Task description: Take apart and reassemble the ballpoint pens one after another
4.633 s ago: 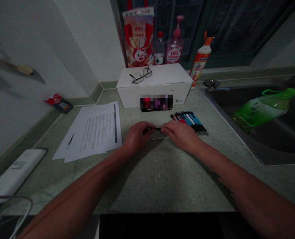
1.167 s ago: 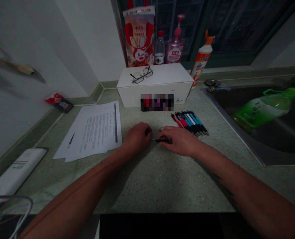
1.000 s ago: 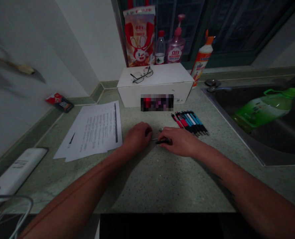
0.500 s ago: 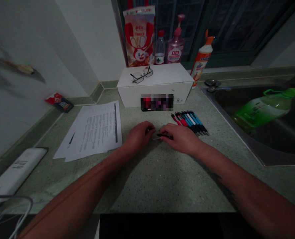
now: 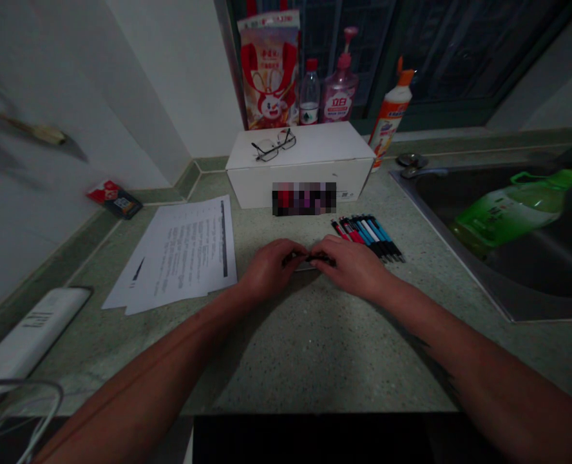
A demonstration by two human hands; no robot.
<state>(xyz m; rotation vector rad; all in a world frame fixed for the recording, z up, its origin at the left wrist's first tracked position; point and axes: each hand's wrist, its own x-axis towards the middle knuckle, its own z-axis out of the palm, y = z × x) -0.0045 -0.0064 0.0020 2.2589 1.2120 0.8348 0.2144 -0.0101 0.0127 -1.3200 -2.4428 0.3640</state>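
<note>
My left hand (image 5: 274, 265) and my right hand (image 5: 348, 265) meet fingertip to fingertip over the middle of the speckled green counter (image 5: 310, 348). Small dark pen-like parts (image 5: 321, 259) are pinched in the fingers of both hands; whether they are joined is hidden. Beneath the fingers lies a thin pale rod (image 5: 306, 269). Just beyond my right hand, several pens (image 5: 370, 235) with red, white and blue barrels lie side by side. Printed paper sheets (image 5: 184, 254) rest left of my left hand.
Behind the hands stands a white box (image 5: 300, 164) with glasses (image 5: 275, 145) on top. Bottles and a red bag (image 5: 270, 77) stand behind it. At the right, a sink (image 5: 522, 293) holds a green bottle (image 5: 518, 209). A white device (image 5: 37, 328) with cables is at the left.
My left hand has moved slightly right, and its fingertips now meet those of my right hand at the dark parts. My right hand has hardly moved.
</note>
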